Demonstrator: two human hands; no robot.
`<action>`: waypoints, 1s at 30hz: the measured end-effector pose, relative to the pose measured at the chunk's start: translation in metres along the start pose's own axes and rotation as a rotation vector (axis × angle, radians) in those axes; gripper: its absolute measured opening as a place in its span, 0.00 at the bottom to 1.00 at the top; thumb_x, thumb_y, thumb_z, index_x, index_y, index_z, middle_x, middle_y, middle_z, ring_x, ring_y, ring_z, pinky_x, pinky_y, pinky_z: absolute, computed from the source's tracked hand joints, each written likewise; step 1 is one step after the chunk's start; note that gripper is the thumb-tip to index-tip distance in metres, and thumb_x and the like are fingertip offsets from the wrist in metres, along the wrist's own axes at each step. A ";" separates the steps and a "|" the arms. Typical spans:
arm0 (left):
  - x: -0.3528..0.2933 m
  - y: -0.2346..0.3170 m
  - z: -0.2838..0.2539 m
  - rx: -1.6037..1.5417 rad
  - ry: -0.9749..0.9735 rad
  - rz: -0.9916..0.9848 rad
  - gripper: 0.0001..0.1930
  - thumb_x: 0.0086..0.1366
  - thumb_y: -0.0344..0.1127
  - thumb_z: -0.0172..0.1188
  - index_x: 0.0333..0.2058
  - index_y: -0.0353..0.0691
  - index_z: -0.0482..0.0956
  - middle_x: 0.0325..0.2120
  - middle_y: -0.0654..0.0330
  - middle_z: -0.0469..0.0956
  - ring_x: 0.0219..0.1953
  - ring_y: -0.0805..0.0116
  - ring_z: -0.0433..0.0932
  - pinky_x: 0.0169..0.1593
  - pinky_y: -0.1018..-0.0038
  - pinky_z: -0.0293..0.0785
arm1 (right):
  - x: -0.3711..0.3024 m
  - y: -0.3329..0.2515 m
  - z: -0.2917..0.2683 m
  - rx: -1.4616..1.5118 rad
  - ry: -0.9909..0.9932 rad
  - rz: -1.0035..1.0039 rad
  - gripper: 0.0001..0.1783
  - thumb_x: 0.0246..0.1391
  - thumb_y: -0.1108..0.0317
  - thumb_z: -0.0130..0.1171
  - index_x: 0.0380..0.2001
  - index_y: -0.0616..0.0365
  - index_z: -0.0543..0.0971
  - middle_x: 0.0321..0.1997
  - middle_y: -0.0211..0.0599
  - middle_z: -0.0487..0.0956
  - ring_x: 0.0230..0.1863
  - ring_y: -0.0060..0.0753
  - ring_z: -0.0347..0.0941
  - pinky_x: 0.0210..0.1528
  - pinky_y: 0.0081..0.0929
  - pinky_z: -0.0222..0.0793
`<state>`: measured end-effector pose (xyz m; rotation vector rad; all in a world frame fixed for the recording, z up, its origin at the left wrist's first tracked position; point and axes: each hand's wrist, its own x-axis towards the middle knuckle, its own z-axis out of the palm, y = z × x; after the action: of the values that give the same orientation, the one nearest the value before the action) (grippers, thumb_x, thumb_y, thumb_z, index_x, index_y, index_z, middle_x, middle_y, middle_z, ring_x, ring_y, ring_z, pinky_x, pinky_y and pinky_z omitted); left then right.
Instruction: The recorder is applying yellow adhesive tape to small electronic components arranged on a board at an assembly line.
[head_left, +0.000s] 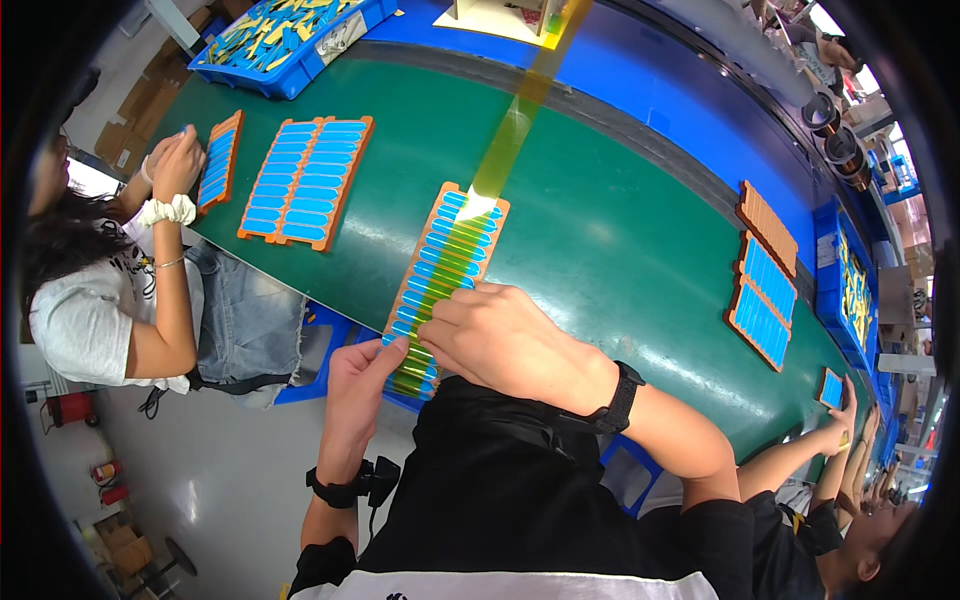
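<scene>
- Two hands of mine meet over the near half of a long, narrow orange tray [502, 208] lined with blue oblong pieces [410, 298]; it lies on the smooth green counter [600, 260] directly before me.
- Its long axis runs away from me, far end leaning right; a translucent yellow strip of tape [513, 130] follows that line and continues beyond, toward a pale box-like stand [490, 33].
- My left hand [358, 385] is at the tray's left edge, thumb toward the tape; with fingers partly hidden, I can't tell if it pinches.
- My right hand [505, 340] reaches across from the right, fingers curled above the tape, farther up; grasping or merely pressing, I can't tell.
- The tray's near end reaches the counter's near edge; broad green surface spreads rightward to another orange tray [766, 301].
</scene>
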<state>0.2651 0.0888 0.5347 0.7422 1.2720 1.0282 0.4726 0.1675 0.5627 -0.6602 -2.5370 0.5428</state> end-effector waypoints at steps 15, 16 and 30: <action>0.022 0.003 -0.003 0.051 -0.106 -0.005 0.14 0.72 0.35 0.58 0.41 0.28 0.85 0.34 0.59 0.87 0.32 0.80 0.81 0.39 0.80 0.74 | 0.012 0.075 -0.042 -0.112 0.122 0.225 0.09 0.57 0.65 0.60 0.33 0.59 0.83 0.31 0.42 0.81 0.34 0.49 0.79 0.37 0.42 0.75; 0.022 0.003 -0.003 0.052 -0.107 -0.003 0.14 0.72 0.35 0.58 0.41 0.28 0.85 0.34 0.59 0.87 0.32 0.80 0.81 0.39 0.80 0.74 | 0.014 0.082 -0.047 -0.141 0.160 0.260 0.10 0.58 0.64 0.60 0.34 0.59 0.84 0.32 0.42 0.82 0.34 0.48 0.79 0.37 0.42 0.75; 0.017 0.048 0.023 0.130 -0.118 0.154 0.13 0.73 0.35 0.59 0.42 0.27 0.83 0.31 0.58 0.85 0.28 0.77 0.83 0.32 0.78 0.79 | -0.031 0.067 -0.077 -0.057 0.198 0.414 0.08 0.58 0.67 0.61 0.37 0.58 0.84 0.34 0.42 0.83 0.33 0.45 0.81 0.36 0.38 0.75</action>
<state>0.2781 0.1249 0.5754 0.9991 1.2021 1.0163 0.5602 0.2250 0.5835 -1.2106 -2.2435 0.5121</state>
